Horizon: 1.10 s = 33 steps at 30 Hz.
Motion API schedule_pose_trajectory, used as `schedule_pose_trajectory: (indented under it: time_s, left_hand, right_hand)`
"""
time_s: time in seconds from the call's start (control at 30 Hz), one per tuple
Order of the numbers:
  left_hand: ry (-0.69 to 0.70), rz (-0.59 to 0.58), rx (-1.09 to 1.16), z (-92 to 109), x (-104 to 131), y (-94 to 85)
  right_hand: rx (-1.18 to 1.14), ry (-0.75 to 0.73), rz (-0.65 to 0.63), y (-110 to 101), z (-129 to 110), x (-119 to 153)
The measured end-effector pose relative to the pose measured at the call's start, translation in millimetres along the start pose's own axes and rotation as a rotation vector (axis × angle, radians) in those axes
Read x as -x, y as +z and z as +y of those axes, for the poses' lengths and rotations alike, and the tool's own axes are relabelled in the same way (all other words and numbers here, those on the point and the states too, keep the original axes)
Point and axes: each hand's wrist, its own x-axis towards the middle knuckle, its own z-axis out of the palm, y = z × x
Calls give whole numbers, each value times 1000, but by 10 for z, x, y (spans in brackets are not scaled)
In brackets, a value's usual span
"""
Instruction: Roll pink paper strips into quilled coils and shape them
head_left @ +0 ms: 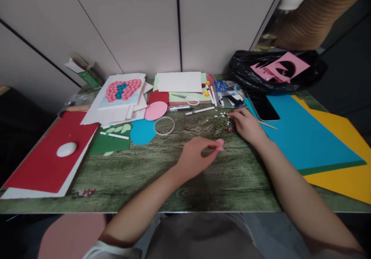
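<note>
My left hand (194, 157) is over the middle of the table, thumb and fingers pinching a small curled piece of pink paper (220, 143). Farther back and to the right, my right hand (248, 125) rests low with its fingertips pressed together among small white scraps (222, 115). Whether a scrap sits between those fingertips is too small to make out. Just below them lies a little cluster of dark red bits (229, 129). A thin wooden stick (268, 125) lies beside my right wrist, partly hidden by the hand.
Blue paper (315, 139), yellow paper (352, 143) and a phone (264, 106) lie right, before a black bag (240, 67). Scissors (191, 98), markers (199, 111) and a tape roll (164, 125) lie centrally. Red paper (43, 158) bears a white oval object (66, 149).
</note>
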Motion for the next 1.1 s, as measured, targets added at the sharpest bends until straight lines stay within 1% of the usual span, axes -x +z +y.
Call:
schedule_pose_trajectory:
  time_s: [0.1, 0.17, 0.2, 0.27, 0.33, 0.37, 0.43, 0.57, 0.7, 0.77, 0.83, 1.1]
  left_hand:
    - [-7, 20, -13, 11, -6, -20]
    - [13, 63, -29, 11, -15, -40]
    - [43, 94, -41, 8, -21, -51]
    - [139, 168, -82, -9, -33, -73]
    - [254, 217, -146, -37, -42, -92]
    - [302, 228, -181, -54, -43, -98]
    - [360, 223, -239, -86, -37, -103]
    - [384, 194, -300, -125, -12, -93]
    - [389, 185, -338, -121, -8, -86]
    - [378, 185, -339, -113, -13, -84]
    - [358, 189, -317, -103, -19, -82]
    - [255, 194, -180, -14, -44, -88]
  right_hand:
    - [-47, 57, 138, -73, -165, -3]
    - [-120, 80, 240, -167, -377, 28]
    - [-150, 71, 312, -221, -505, 54]
    - [-189, -44, 417, -327, -767, 121]
    - [-177, -248, 446, -405, -990, 187]
    - [-139, -322, 431, -429, -1072, 213]
    - [-22, -373, 432, -448, -1171, 244]
    - [32, -375, 421, -430, -1182, 255]
    - [64, -365, 383, -431, -1160, 253]
    - [83, -383, 389, -436, -1160, 250]
    - [88, -396, 398, -435, -1154, 249]
    - [6, -359, 403, -429, -1112, 275]
